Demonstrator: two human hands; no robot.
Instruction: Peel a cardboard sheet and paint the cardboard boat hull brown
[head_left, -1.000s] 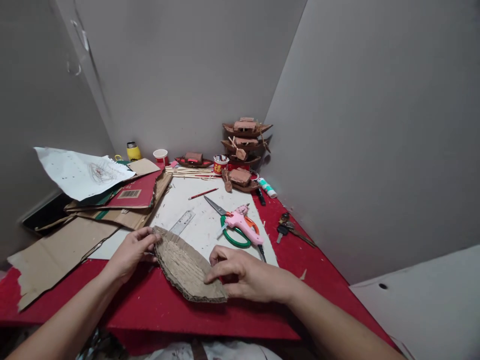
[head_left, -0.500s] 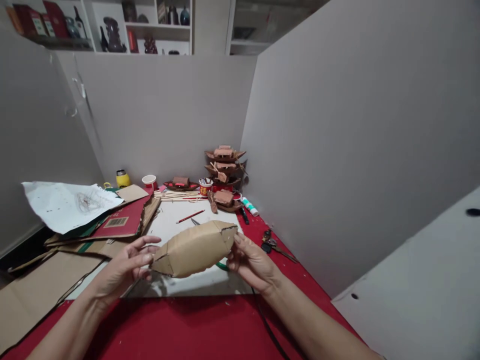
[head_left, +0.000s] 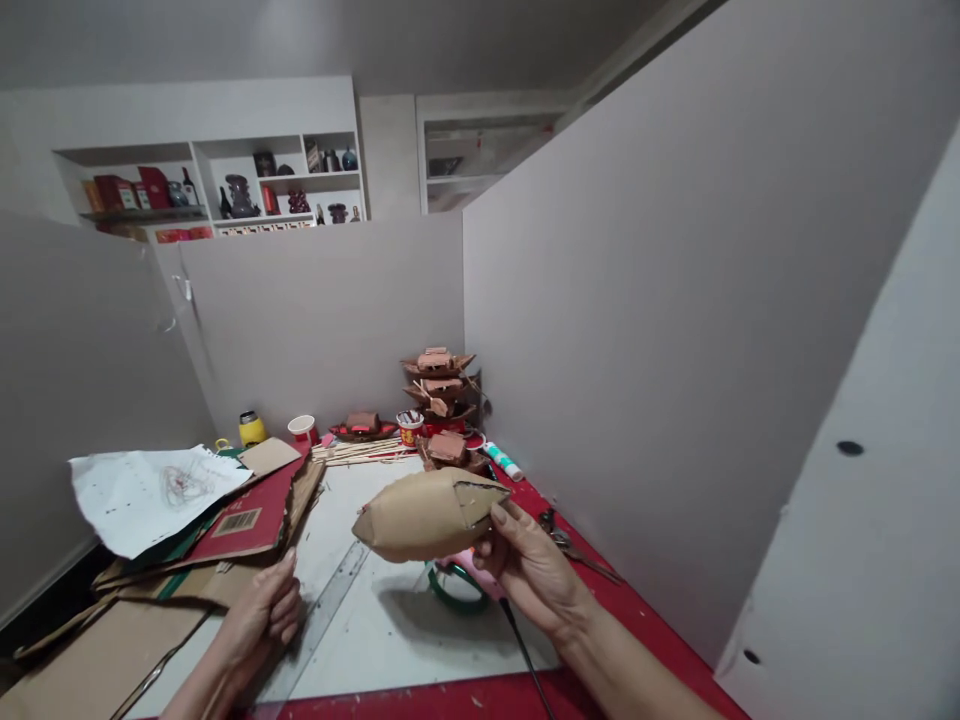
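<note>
Tan cardboard boat-shaped hull (head_left: 416, 515) hung over the white sheet (head_left: 397, 650), forward-left of the right hand (head_left: 529, 570), which pinched its near tip. Long axis ran roughly left-right. Left hand (head_left: 264, 608): loose fist, nothing visible in it, farther off, well apart from the free tip.

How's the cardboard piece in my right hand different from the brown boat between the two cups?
The cardboard piece is light tan; the brown boat is darker, with red parts. The cardboard piece is held up in your right hand; the brown boat sits upright farther back. The brown boat has a roof; none shows on the cardboard piece. Both taper at the ends.
</note>
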